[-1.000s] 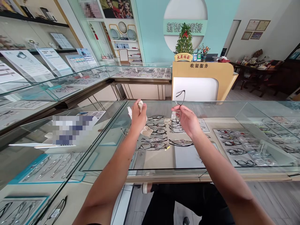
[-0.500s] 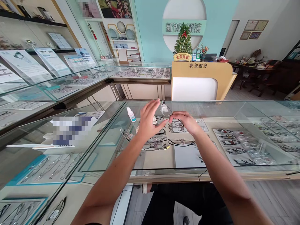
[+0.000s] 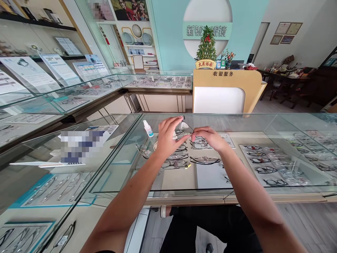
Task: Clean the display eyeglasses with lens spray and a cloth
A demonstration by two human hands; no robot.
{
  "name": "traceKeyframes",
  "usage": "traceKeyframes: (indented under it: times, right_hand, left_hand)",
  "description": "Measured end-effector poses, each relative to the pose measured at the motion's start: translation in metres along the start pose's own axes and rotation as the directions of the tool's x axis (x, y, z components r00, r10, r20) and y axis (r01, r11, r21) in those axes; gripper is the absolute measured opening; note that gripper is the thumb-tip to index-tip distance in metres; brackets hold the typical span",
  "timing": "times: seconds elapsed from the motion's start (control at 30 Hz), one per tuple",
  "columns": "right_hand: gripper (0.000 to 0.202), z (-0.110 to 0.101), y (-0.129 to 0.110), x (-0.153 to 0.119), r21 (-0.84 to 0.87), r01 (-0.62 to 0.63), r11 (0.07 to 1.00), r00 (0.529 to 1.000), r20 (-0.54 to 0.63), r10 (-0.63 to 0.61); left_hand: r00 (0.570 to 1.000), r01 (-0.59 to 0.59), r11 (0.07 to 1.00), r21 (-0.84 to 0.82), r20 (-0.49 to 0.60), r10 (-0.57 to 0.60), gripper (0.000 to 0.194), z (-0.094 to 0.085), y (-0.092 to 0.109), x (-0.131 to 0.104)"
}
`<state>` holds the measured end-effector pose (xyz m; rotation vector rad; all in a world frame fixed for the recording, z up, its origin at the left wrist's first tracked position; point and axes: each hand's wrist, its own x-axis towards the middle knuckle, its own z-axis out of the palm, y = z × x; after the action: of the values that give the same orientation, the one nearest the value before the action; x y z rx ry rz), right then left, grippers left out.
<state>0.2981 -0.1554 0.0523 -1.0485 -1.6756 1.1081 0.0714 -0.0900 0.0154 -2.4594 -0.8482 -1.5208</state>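
Observation:
Above the glass counter, a thin-framed pair of glasses (image 3: pixel 186 125) is held between my two hands. My left hand (image 3: pixel 168 136) has its fingers up at the frame's far end and its thumb stretched toward the near end. The fingers of my right hand (image 3: pixel 207 136) are bent and pinched at the frame's near right end. Part of the frame is hidden by my fingers. Dark-framed glasses (image 3: pixel 204 160) lie below my right hand, and another pair (image 3: pixel 176 164) with a yellow tag is below my left hand.
A white spray bottle (image 3: pixel 148 129) stands left of my left hand. Papers (image 3: pixel 105 135) lie on the left counter. Trays of glasses (image 3: pixel 263 165) show under the glass at right. The counter's front edge (image 3: pixel 189 201) is close to my legs.
The held glasses have tilted, their far end lower and nearer my left fingertips. My right hand has shifted slightly right and down.

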Motion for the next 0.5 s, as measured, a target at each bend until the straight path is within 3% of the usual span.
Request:
traceKeyframes:
  times: [0.33, 0.5]
  right_hand:
    - [0.030, 0.0029, -0.0026, -0.0016, -0.043, -0.009, 0.999, 1.000, -0.019, 0.009]
    - [0.036, 0.0057, -0.0028, -0.0012, -0.056, -0.010, 0.998, 0.998, -0.067, 0.007]
  left_hand:
    - [0.999, 0.027, 1.000, -0.006, 0.024, -0.027, 0.066, -0.0029, -0.0017, 0.0010]
    - [0.999, -0.019, 1.000, 0.001, -0.029, 0.019, 0.064, -0.0013, -0.0019, 0.0015]
